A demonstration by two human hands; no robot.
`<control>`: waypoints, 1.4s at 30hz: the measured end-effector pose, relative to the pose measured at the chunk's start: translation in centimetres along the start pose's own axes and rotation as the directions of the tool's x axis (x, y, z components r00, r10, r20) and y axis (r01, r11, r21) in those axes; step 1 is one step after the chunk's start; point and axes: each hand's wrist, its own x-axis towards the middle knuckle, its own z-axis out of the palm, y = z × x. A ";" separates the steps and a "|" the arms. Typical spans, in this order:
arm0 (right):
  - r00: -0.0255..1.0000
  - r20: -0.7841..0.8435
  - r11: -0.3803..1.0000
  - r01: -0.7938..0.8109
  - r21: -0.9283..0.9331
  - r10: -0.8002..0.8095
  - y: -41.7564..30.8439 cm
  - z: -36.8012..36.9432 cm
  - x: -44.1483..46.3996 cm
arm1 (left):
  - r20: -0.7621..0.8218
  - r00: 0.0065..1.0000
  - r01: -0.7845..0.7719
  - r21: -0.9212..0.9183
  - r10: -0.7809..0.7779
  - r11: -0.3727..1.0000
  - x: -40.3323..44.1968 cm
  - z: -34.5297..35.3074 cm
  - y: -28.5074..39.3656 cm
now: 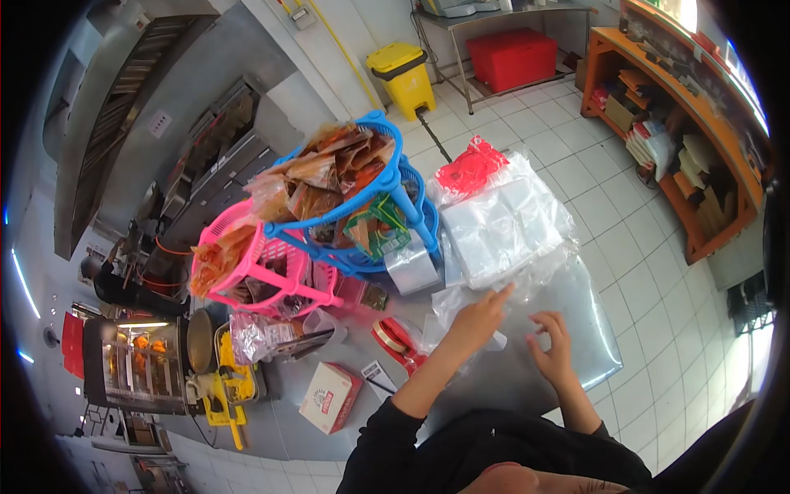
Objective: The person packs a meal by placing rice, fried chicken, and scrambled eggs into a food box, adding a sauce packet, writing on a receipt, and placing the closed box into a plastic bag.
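My left hand [480,319] reaches over the steel table, index finger stretched toward the near edge of a stack of clear plastic bags [506,230]. Whether the fingertip touches the plastic is hard to tell. Thin loose plastic [448,306] lies beside and under this hand. To its right, my right hand [550,339] hovers above the bare metal with thumb and fingers apart, holding nothing. A red tape dispenser [397,339] sits left of my left forearm. Red plastic packaging [472,167] rests on the far end of the bag stack.
A blue basket rack [395,185] and a pink basket [239,284], both filled with packets, stand at left. Nearer are a white-and-red box [331,398] and a card with a pen [378,379]. The table [588,329] ends at right. Another person [123,284] stands far left.
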 end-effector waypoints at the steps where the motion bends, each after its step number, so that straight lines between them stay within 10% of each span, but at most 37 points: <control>1: 0.964 -0.166 0.978 0.201 -0.047 -0.206 -1.4 0.5 0.0 | -0.089 0.988 -0.139 -0.152 0.127 0.979 -1.4 -0.9 1.6; 5: 0.836 0.074 0.818 0.507 0.274 -0.543 -3.6 2.4 1.1 | 0.194 0.980 0.036 -0.355 0.036 0.934 -6.8 -6.2 6.6; 8: 0.893 0.390 0.705 -0.128 0.698 -0.224 -4.7 5.1 -0.6 | -0.108 0.976 0.056 -0.714 -0.188 0.698 -11.8 -8.5 5.5; 10: 0.768 0.622 0.971 0.003 0.238 -0.155 -2.8 7.9 -1.1 | -0.295 0.949 -0.128 -0.686 -0.113 0.716 -14.0 -9.3 5.3; 12: 0.673 0.706 0.975 0.163 0.151 -0.222 -1.0 10.7 -2.1 | -0.556 0.825 -0.340 -0.630 -0.099 0.699 -15.7 -9.4 4.9; 14: 0.445 0.890 0.875 -0.464 0.134 0.100 -1.3 12.1 -3.4 | -0.603 0.774 -0.337 -0.652 -0.195 0.679 -18.0 -9.0 4.2; 17: 0.664 0.746 0.792 -0.475 0.382 0.039 -2.1 11.2 -3.2 | -0.688 0.659 -0.305 -0.614 -0.304 0.727 -21.6 -10.0 3.6; 19: 0.670 0.712 0.352 -0.628 0.695 -0.210 1.0 10.6 -1.3 | -0.724 0.570 -0.297 -0.622 -0.388 0.724 -23.4 -10.8 4.0; 22: 0.761 0.437 -0.377 -0.628 0.681 -0.479 -5.4 9.5 -0.7 | -0.716 0.553 -0.275 -0.640 -0.427 0.717 -24.5 -10.9 4.1; 24: 0.756 0.625 0.351 -0.541 0.764 -0.195 -1.4 12.0 -1.3 | -0.711 0.521 -0.233 -0.651 -0.472 0.723 -24.8 -10.7 4.1; 26: 0.245 0.591 0.054 -0.895 0.442 -0.768 0.1 14.1 -0.4 | -0.691 0.599 -0.153 -0.596 -0.406 0.788 -25.6 -11.2 4.2; 27: 0.387 0.734 -0.364 -0.909 0.202 -0.559 0.1 13.4 -0.8 | -0.650 0.632 -0.140 -0.630 -0.421 0.764 -26.1 -11.3 4.2; 28: 0.379 0.735 -0.366 -0.911 0.189 -0.562 -0.9 12.3 -0.7 | -0.651 0.626 -0.130 -0.630 -0.429 0.766 -26.4 -11.4 4.3; 30: 0.416 0.823 0.438 -0.702 0.561 -0.388 -3.3 10.0 0.2 | -0.561 0.660 -0.106 -0.727 -0.499 0.678 -26.6 -11.7 4.5; 32: 0.370 0.824 0.323 -0.789 0.522 -0.429 -6.6 8.9 0.3 | -0.570 0.679 -0.086 -0.687 -0.462 0.721 -27.6 -11.6 3.4; 34: 0.482 0.872 0.867 -0.395 0.304 -0.087 -7.9 8.5 0.4 | -0.508 0.669 -0.088 -0.779 -0.543 0.621 -28.6 -11.8 3.5; 41: 0.548 0.820 0.700 -0.521 0.489 -0.165 -7.1 11.8 -2.1 | -0.646 0.540 0.021 -0.630 -0.539 0.776 -30.7 -11.5 0.6; 42: 0.548 0.820 0.705 -0.516 0.486 -0.164 -7.3 12.0 -2.7 | -0.746 0.533 0.235 -0.322 -0.399 0.917 -30.6 -11.5 1.0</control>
